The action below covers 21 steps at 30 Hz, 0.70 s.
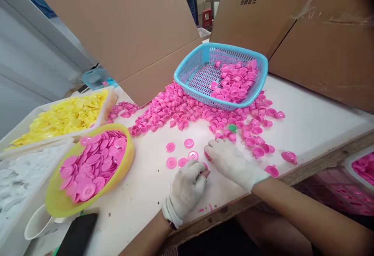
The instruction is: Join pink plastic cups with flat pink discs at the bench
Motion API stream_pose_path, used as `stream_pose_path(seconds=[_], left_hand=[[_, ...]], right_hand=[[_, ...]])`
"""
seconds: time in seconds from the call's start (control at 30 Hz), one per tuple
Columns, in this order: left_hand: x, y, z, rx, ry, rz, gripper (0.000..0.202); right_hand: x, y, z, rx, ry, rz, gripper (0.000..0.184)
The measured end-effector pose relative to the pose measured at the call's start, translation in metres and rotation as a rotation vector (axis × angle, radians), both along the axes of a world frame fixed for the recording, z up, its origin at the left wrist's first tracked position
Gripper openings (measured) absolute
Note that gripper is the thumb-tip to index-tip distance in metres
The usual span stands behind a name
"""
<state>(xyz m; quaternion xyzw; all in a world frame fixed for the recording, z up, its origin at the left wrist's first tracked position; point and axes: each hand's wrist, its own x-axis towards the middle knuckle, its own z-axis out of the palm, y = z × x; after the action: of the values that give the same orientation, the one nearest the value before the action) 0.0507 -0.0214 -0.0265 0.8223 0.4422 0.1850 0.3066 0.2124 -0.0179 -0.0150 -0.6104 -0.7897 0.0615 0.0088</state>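
Note:
Both my hands wear white knit gloves and rest on the white table (306,127). My left hand (187,188) is curled, its fingers pinched on a small pink piece beside several flat pink discs (188,143). My right hand (230,162) lies palm down with fingers bent over a pink piece at the edge of a big pile of pink cups (181,110). One green cap (232,128) sits among the cups just beyond my right hand.
A blue mesh basket (189,69) holding pink cups stands behind the pile. At left are a yellow bowl (58,205) of pink discs, a tray of yellow discs (64,115) and a tray of white parts (17,178). Cardboard walls (131,26) stand behind. A dark phone (77,234) lies near me.

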Motion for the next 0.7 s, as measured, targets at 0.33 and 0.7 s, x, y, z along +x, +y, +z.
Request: stream_pose_path(seconds=[0.33,0.7], left_hand=[[0.028,-0.013,-0.002,-1.057,-0.417,0.070,0.030],[0.054,-0.005,-0.014,-1.044,-0.306,0.126,0.012]], right_hand=[[0.056,-0.020,0.000,-0.106,0.493,-0.286,0.016],[0.049,-0.055,-0.027,-0.538,1.039,-0.482,0.009]])
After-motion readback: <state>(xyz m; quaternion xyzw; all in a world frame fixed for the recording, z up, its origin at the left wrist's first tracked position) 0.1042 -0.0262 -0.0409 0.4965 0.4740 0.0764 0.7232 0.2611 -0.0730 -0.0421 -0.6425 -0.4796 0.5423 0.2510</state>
